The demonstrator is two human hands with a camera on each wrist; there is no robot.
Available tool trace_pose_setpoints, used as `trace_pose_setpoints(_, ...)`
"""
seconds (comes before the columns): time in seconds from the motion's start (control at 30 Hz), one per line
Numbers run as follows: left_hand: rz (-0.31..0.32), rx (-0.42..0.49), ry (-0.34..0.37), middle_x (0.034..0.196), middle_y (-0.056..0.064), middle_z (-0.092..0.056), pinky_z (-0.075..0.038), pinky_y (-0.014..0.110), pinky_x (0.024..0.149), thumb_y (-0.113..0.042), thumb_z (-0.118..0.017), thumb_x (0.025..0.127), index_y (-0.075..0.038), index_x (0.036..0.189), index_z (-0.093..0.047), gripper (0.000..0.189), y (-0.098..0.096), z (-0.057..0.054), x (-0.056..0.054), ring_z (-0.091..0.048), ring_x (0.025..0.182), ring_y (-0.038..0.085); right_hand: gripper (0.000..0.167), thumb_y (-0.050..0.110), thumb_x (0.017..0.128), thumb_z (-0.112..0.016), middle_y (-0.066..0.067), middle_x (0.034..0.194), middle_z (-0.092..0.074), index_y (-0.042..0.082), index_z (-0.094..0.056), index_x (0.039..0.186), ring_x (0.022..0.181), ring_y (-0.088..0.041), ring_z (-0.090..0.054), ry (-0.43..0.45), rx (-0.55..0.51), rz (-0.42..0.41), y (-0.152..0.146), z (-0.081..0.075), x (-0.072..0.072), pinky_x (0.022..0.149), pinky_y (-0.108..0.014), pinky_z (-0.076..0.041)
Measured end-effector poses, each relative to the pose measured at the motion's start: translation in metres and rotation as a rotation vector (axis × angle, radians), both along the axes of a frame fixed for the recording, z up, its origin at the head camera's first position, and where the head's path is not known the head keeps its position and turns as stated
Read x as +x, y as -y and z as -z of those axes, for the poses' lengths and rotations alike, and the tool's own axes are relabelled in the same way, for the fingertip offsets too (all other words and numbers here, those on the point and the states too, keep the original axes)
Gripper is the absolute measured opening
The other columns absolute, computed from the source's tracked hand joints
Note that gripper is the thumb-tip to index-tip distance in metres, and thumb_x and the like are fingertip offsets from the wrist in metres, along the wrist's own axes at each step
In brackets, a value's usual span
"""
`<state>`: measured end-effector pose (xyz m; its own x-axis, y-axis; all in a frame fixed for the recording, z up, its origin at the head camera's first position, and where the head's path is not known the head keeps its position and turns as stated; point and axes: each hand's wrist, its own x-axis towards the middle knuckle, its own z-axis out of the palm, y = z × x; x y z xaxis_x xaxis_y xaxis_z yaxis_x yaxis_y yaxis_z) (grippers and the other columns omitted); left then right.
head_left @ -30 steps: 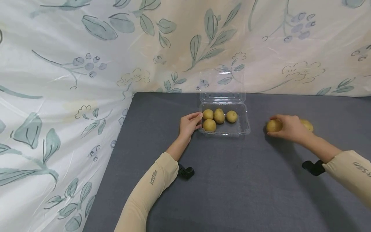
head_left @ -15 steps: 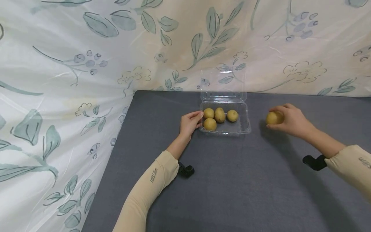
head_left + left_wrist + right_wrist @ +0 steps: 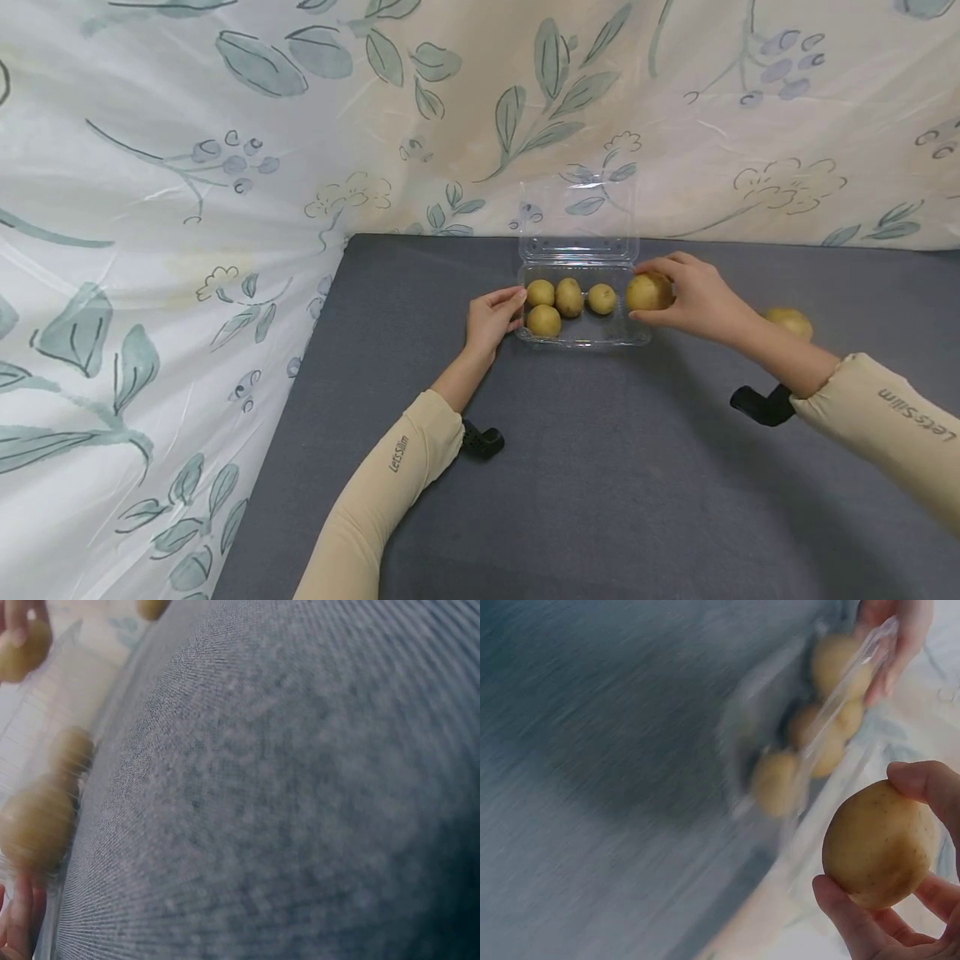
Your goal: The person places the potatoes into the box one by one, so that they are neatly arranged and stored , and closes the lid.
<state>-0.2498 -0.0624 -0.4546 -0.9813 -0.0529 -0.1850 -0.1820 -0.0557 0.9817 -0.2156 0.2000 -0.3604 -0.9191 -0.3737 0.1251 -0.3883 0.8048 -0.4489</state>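
Observation:
A clear plastic clamshell container (image 3: 607, 333) with its lid (image 3: 577, 208) raised at the back holds several yellow potatoes (image 3: 568, 298), most of them on its left side. My left hand (image 3: 489, 323) grips the container's left rim between thumb and fingers. Over the container's right edge, my right hand (image 3: 701, 300) holds another potato (image 3: 649, 292) between thumb and fingertips. The right wrist view shows this potato (image 3: 881, 844) close up, smooth with small dark specks, above the level of those in the container.
One more potato (image 3: 789, 322) lies on the dark grey tablecloth (image 3: 600, 467) at the right, partly behind my right forearm. A leaf-patterned curtain (image 3: 450, 125) hangs along the table's back and left edges. Black wrist cameras (image 3: 482, 439) are strapped below both sleeves.
My right hand has lifted a potato off the cloth and carried it left to the container's right edge, uncovering another potato behind. The left hand stays at the rim.

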Motion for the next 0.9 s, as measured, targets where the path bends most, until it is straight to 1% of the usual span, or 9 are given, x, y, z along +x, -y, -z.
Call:
trace_pose_setpoints(0.13,-0.008,0.006,0.005,0.105,0.013,-0.068,-0.056,0.026,0.068,-0.018,-0.066,0.087,-0.003,0.109,-0.068,0.026,0.0,0.0,0.0,-0.065,0.092,0.022,0.051,0.017,0.073,-0.079,-0.022,0.11,-0.053,0.001,-0.059,0.117,0.09,-0.034,-0.055,-0.009,-0.025,-0.059,0.02,-0.001,-0.004,0.063,-0.042,-0.055)
trace_pose_setpoints(0.33,-0.014,0.009,-0.001,0.103,0.013,-0.068,-0.056,0.027,0.069,-0.019,-0.066,0.087,-0.003,0.107,-0.069,0.026,0.0,-0.001,0.0,-0.065,0.091,0.023,0.05,0.016,0.072,-0.079,-0.022,0.112,-0.054,0.001,-0.059,0.116,0.095,-0.035,-0.054,0.015,-0.044,-0.095,0.043,0.005,-0.01,0.066,-0.043,-0.054)
trace_pose_setpoints(0.47,-0.017,0.011,-0.001,0.103,0.013,-0.068,-0.057,0.028,0.068,-0.018,-0.066,0.087,-0.003,0.108,-0.068,0.026,-0.001,-0.002,0.0,-0.065,0.091,0.024,0.051,0.017,0.071,-0.079,-0.023,0.114,-0.055,0.0,-0.059,0.115,0.099,-0.036,-0.053,0.032,-0.048,-0.11,0.05,0.015,-0.013,0.07,-0.045,-0.052)
trace_pose_setpoints(0.67,-0.016,0.013,0.002,0.105,0.015,-0.068,-0.057,0.031,0.07,-0.018,-0.066,0.087,-0.002,0.108,-0.068,0.026,-0.001,-0.002,0.001,-0.064,0.093,0.027,0.052,0.022,0.073,-0.079,-0.021,0.107,-0.06,-0.002,-0.059,0.114,0.092,-0.032,-0.056,0.097,-0.061,-0.12,0.058,0.034,-0.019,0.069,-0.041,-0.051)
trace_pose_setpoints(0.77,-0.02,0.012,0.005,0.104,0.014,-0.068,-0.057,0.029,0.068,-0.018,-0.066,0.087,-0.002,0.108,-0.068,0.026,-0.001,-0.002,0.0,-0.065,0.089,0.023,0.051,0.02,0.072,-0.079,-0.022,0.105,-0.061,-0.003,-0.058,0.113,0.091,-0.032,-0.058,0.121,-0.074,-0.12,0.062,0.039,-0.02,0.069,-0.041,-0.052)
trace_pose_setpoints(0.9,-0.025,0.007,0.007,0.103,0.013,-0.069,-0.056,0.026,0.066,-0.018,-0.067,0.086,-0.003,0.107,-0.069,0.026,-0.001,-0.001,0.0,-0.065,0.083,0.015,0.053,0.02,0.072,-0.079,-0.023,0.107,-0.061,-0.004,-0.056,0.113,0.093,-0.034,-0.059,0.143,-0.079,-0.093,0.064,0.043,-0.021,0.072,-0.044,-0.052)
